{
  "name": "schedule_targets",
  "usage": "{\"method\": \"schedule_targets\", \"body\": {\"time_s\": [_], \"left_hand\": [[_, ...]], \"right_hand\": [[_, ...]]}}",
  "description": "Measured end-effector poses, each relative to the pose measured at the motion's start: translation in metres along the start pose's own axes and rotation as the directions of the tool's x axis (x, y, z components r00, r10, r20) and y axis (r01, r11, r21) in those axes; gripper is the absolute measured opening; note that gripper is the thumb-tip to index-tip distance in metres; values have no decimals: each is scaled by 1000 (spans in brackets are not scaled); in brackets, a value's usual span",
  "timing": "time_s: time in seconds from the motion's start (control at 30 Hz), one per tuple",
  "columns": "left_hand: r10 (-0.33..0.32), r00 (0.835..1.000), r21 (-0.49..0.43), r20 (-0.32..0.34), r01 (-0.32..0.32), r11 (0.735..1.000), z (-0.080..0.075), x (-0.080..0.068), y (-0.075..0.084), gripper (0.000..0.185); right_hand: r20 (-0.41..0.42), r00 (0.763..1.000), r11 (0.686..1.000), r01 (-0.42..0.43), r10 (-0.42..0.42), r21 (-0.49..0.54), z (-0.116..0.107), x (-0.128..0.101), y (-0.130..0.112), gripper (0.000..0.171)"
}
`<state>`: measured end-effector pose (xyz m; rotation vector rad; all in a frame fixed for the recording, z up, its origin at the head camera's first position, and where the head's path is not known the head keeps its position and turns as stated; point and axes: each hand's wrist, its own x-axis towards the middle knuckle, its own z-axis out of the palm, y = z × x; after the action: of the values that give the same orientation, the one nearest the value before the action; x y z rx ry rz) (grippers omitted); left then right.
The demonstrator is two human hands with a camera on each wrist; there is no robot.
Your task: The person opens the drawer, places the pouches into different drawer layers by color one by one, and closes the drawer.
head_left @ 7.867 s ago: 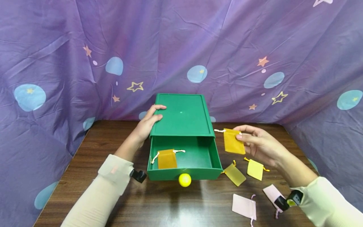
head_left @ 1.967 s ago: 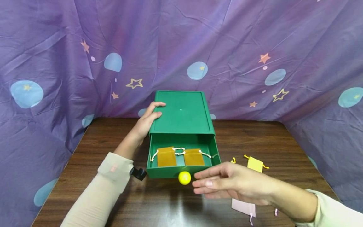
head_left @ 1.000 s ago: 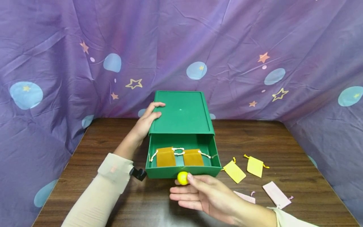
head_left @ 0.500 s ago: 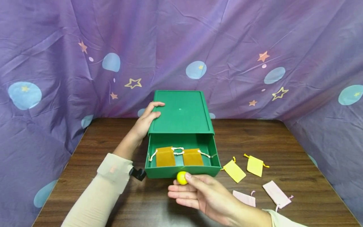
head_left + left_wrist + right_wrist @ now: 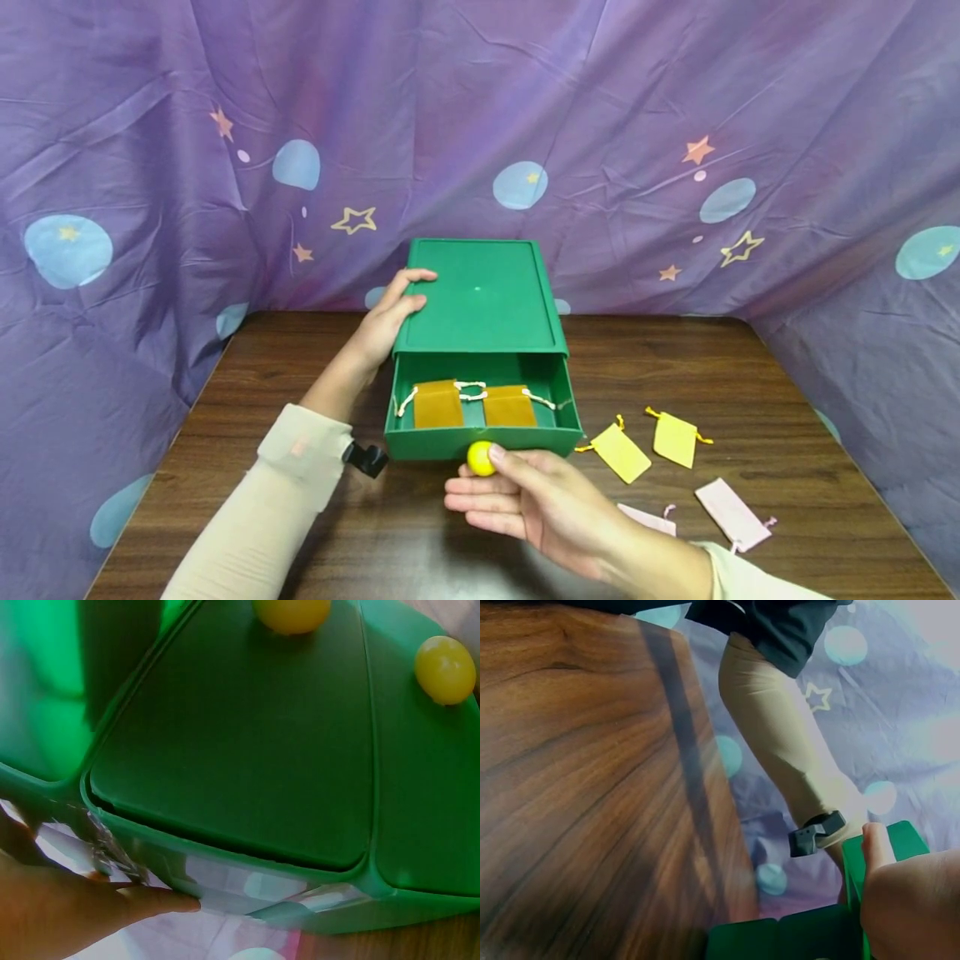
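My left hand [image 5: 373,337] rests against the left side of a green drawer unit [image 5: 480,308], its fingertips over the top edge. The top drawer [image 5: 420,446] is pulled out. Inside lie two mustard drawstring pouches, a left one [image 5: 438,406] and a right one [image 5: 510,408], with white cords. At the drawer's front, my right hand [image 5: 547,512] pinches the round yellow knob [image 5: 480,458] between thumb and index finger, the other fingers stretched out below. The left wrist view shows closed lower drawers [image 5: 232,750] with yellow knobs, and the left hand [image 5: 67,915] against the side.
Right of the drawer, a left yellow pouch [image 5: 621,454] and a right yellow pouch [image 5: 675,439] lie on the wooden table [image 5: 300,342]. Nearer are two pink pouches, one [image 5: 733,514] fully visible, another [image 5: 648,518] partly behind my right arm. A purple cloth [image 5: 450,125] hangs behind.
The second mustard pouch passed from my right hand into the drawer. That hand then moved left and took hold of the knob. The drawer has slid slightly inward; my left hand stayed put.
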<state>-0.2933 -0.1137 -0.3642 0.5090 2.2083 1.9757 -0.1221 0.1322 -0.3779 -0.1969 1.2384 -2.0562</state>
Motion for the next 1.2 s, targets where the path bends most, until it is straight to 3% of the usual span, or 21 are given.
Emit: {"method": "schedule_targets", "body": {"time_s": [1.2], "left_hand": [[53,999,4,4,-53,999,2,1,1,42]], "right_hand": [[-70,997,999,23,-26,-35,-11,26,-15,56]]}}
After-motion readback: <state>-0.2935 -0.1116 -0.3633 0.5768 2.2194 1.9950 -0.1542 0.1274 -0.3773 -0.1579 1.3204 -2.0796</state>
